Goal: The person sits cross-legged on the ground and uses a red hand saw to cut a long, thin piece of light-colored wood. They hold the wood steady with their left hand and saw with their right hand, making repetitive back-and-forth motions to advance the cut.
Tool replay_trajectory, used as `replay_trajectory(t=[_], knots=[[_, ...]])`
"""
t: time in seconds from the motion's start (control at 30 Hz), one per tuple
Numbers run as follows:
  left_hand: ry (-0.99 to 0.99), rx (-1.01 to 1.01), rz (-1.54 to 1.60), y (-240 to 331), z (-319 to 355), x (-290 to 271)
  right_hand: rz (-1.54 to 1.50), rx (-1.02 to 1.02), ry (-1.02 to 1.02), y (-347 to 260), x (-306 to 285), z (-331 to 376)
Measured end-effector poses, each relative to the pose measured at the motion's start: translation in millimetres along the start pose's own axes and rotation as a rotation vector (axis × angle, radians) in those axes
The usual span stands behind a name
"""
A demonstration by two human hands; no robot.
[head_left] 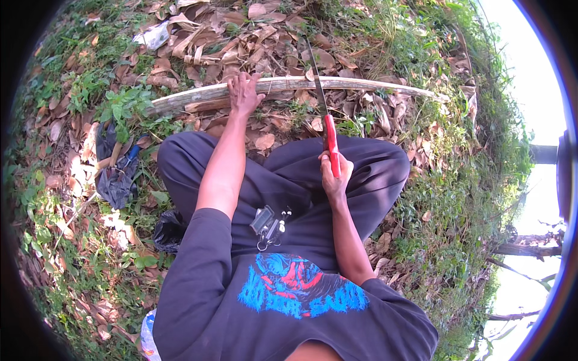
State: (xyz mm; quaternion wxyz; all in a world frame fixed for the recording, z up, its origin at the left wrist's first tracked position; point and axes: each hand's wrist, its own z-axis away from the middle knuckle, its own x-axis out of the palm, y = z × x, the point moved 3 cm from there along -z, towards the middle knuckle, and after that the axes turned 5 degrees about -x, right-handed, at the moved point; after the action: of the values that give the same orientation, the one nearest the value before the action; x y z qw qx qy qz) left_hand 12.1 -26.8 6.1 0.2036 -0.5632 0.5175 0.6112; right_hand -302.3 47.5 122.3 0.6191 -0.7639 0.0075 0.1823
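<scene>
A long split wooden pole (pixel 289 83) with a pale upper face lies across the ground in front of my crossed legs. My left hand (pixel 242 95) rests on it left of the middle, its fingers bent over the far edge and the thumb out to the right. My right hand (pixel 336 171) is closed round the red handle of a pruning saw (pixel 330 137). The saw's long dark blade points away from me and crosses the pole right of the middle; I cannot tell whether it touches the wood. A shorter wood piece (pixel 208 105) lies along the pole's near side.
Dry leaves (pixel 265 141) and green weeds surround me. To the left lies a black plastic bag (pixel 114 186) with tool handles, including a blue one (pixel 132 153). Another black bag (pixel 168 231) sits by my left knee. Keys and small dark items (pixel 263 220) lie on my lap.
</scene>
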Motion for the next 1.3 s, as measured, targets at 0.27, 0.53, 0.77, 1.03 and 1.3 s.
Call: replay_trajectory(t=[0.27,0.53,0.77,1.03,1.3], knots=[[0.026,0.142,-0.027,-4,-1,-19,-0.075,0.047,0.057,-15,6,12],[-0.104,0.175,0.013,4,-46,-38,-0.097,-0.027,-0.007,-42,-19,17],[0.017,0.216,0.023,-10,-29,-7,-0.21,0.127,-0.033,-27,7,16],[-0.204,0.107,0.024,-15,-48,-10,-0.16,0.166,-0.068,-25,15,14],[-0.042,0.049,0.015,-14,-52,0,-0.096,0.116,-0.084,-29,28,-8]])
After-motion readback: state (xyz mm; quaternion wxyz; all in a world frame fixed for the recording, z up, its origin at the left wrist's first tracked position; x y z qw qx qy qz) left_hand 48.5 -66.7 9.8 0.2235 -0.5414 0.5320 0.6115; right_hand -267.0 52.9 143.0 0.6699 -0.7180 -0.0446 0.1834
